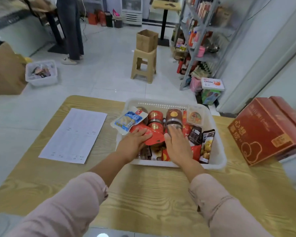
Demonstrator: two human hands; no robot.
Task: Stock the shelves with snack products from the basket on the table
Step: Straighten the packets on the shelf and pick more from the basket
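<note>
Sitting toward the far right edge of the wooden table (143, 194), the white basket (220, 156) has bare tabletop on the near side and a paper sheet (73, 134) to its left. Red jars and pouches crowd it. The left hand (133, 144) lays straight fingers on a red pouch (155, 136). The right hand (176, 144) curls over a brown-lidded jar (173, 118), seemingly gripping it.
</note>
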